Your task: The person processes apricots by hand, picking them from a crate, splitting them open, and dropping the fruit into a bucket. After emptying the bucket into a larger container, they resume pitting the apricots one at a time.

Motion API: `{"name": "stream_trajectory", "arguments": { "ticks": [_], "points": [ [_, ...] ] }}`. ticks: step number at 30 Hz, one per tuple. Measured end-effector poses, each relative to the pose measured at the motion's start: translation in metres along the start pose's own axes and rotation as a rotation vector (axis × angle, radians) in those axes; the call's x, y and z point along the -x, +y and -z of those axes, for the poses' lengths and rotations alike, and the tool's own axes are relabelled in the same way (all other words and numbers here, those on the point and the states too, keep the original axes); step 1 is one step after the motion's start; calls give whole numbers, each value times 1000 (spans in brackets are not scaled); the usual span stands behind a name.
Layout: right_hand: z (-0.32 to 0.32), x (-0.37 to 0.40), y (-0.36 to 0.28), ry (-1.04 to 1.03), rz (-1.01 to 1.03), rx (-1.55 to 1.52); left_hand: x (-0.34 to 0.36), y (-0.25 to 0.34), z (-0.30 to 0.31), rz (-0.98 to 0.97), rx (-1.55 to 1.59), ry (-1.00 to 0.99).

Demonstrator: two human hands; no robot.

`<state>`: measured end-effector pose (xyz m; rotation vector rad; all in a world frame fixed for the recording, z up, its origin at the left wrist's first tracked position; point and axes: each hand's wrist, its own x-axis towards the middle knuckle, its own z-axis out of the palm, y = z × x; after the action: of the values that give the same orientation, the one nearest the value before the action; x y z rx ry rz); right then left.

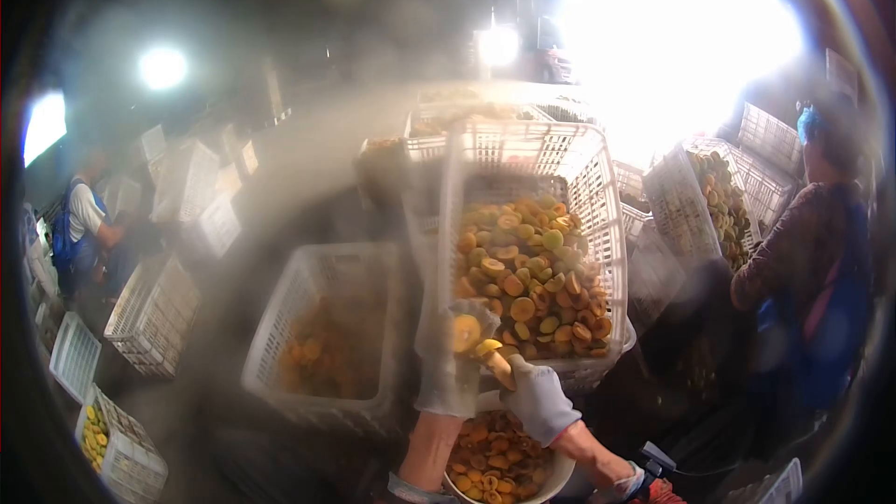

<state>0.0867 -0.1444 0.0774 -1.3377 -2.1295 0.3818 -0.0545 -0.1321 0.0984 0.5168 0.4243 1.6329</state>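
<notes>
Yellow fruit (465, 332) is pinched in the gloved left hand (448, 369), low in the middle, before the full crate (597, 187). The right hand (539, 399) grips another piece (499, 364) beside it. Both hang over the bowl (563, 474). It looks like filling the bowl, and dropping calls for opening the fingers there.

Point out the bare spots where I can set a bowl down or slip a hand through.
Free: the dark floor between the half-full crate and the small crates at far left. Crowded: left hand and right hand sit over the bowl, tight against the tilted crate. Beside the co-worker it is too dark to tell.
</notes>
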Motion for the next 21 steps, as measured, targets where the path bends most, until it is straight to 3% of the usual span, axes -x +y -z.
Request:
{"name": "stream_trajectory", "arguments": {
  "ticks": [4, 7, 17, 21],
  "points": [
    [-4, 7, -14, 309, -54, -181, -5, -4, -1, -120, 50, -91],
    [5, 6, -28, 304, -51, -230, -3, -3, -1, -88, 157, -66],
    [-14, 2, -26, 229, -133, -75, 11, -1, -20, -33, 82, -12],
    [-12, 3, -30, 309, -55, -67, 16, -4, -29, -72, 102, -2]
  ]
}}
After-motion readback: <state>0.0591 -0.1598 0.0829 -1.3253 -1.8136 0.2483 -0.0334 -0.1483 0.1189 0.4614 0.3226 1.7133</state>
